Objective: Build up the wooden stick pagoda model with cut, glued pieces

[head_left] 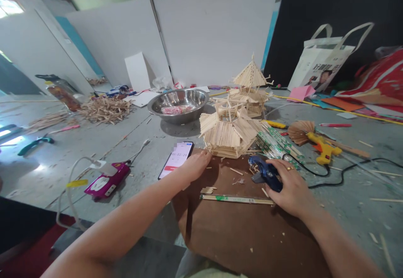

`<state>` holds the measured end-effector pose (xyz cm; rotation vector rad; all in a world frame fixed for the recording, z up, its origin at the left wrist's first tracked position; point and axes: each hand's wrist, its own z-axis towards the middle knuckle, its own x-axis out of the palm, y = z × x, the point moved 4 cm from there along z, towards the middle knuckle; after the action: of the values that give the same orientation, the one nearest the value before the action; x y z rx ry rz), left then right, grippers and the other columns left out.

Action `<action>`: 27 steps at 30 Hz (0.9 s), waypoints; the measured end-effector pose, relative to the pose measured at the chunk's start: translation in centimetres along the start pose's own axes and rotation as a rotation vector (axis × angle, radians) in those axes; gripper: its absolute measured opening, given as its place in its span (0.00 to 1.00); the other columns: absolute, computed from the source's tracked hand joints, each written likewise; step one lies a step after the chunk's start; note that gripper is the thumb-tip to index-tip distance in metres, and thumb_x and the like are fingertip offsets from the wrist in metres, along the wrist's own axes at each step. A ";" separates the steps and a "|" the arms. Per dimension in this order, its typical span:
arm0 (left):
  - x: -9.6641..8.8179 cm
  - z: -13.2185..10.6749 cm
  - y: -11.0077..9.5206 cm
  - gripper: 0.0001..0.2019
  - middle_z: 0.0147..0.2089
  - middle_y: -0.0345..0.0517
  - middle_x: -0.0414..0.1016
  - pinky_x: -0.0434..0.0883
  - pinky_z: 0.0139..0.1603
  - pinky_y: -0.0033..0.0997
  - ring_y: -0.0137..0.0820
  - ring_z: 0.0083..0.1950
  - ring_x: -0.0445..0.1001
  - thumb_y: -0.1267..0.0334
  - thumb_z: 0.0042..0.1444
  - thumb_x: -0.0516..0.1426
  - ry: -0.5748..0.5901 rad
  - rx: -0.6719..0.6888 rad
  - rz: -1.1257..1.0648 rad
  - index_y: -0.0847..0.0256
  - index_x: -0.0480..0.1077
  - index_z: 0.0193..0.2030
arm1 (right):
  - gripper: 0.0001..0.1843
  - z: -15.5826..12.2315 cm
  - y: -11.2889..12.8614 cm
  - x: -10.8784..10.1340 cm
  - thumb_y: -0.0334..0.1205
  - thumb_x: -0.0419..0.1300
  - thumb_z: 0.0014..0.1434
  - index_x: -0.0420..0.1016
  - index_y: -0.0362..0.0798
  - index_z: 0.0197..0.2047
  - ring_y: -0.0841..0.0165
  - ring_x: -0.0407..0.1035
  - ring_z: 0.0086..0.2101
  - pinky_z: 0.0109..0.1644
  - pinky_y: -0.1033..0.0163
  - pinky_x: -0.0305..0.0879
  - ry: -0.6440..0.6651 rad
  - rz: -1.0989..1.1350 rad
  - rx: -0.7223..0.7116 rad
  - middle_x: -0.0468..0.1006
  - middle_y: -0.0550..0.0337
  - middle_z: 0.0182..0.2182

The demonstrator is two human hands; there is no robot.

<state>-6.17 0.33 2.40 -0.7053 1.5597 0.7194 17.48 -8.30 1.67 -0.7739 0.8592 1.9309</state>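
Observation:
A small pavilion model of wooden sticks, with a sloping roof and an open framework on top, stands on a brown board. My left hand rests at its lower left corner, fingers drawn together; whatever is in them, if anything, is too small to make out. In my right hand is a dark blue hand tool, its jaw end pointing left, low over the board. Cut stick pieces lie between my hands, near a wrapped bundle of sticks.
Behind stands a taller stick pavilion, beside a steel bowl. A phone showing a timer and a purple power strip lie left. Wrapped sticks and a yellow glue gun with a black cord lie right.

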 end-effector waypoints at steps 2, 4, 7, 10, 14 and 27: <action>-0.8 0.0 -0.2 0.16 0.41 0.53 0.69 0.65 0.41 0.31 0.34 0.42 0.69 0.78 0.47 0.47 -0.059 -0.015 -0.093 0.66 0.63 0.43 | 0.27 0.0 0.0 0.0 0.33 0.56 0.41 0.57 0.46 0.48 0.59 0.61 0.45 0.49 0.52 0.59 -0.003 0.010 0.003 0.66 0.50 0.42; -1.9 0.0 -0.9 0.11 0.37 0.49 0.70 0.65 0.39 0.30 0.32 0.40 0.69 0.76 0.48 0.48 -0.143 -0.027 -0.239 0.65 0.67 0.37 | 0.28 0.1 0.1 -0.1 0.33 0.56 0.41 0.56 0.47 0.48 0.58 0.60 0.45 0.50 0.51 0.58 -0.007 0.019 0.001 0.65 0.50 0.43; -3.7 0.1 -2.8 0.07 0.28 0.43 0.70 0.65 0.33 0.25 0.27 0.31 0.68 0.71 0.50 0.51 -0.286 -0.024 -0.560 0.64 0.69 0.27 | 0.29 0.2 0.3 -0.4 0.33 0.56 0.40 0.56 0.47 0.49 0.58 0.59 0.46 0.50 0.51 0.58 -0.030 0.033 0.005 0.65 0.51 0.43; -4.3 0.7 -5.2 0.09 0.21 0.39 0.66 0.64 0.24 0.21 0.23 0.23 0.66 0.64 0.53 0.49 -0.307 0.001 -0.932 0.64 0.68 0.27 | 0.28 0.4 0.4 -0.8 0.33 0.55 0.40 0.56 0.46 0.48 0.58 0.60 0.45 0.49 0.51 0.58 -0.075 0.062 0.030 0.65 0.50 0.43; -3.6 1.6 -7.9 0.09 0.21 0.37 0.66 0.63 0.19 0.20 0.22 0.18 0.66 0.61 0.52 0.50 -0.202 -0.021 -1.245 0.65 0.66 0.30 | 0.26 0.7 0.4 -1.2 0.32 0.54 0.40 0.58 0.46 0.45 0.59 0.61 0.44 0.47 0.51 0.59 -0.104 0.100 0.061 0.66 0.50 0.41; -2.2 1.7 -9.3 0.13 0.20 0.39 0.67 0.60 0.23 0.18 0.23 0.23 0.65 0.58 0.52 0.50 -0.263 0.026 -1.119 0.65 0.68 0.24 | 0.23 0.6 1.7 -0.9 0.31 0.54 0.44 0.58 0.46 0.46 0.60 0.64 0.40 0.43 0.54 0.63 -0.109 0.117 0.049 0.70 0.52 0.38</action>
<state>2.36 -4.03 3.95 -1.2329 0.7259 -0.0593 16.30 -8.89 3.16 -0.5946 0.8985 2.0264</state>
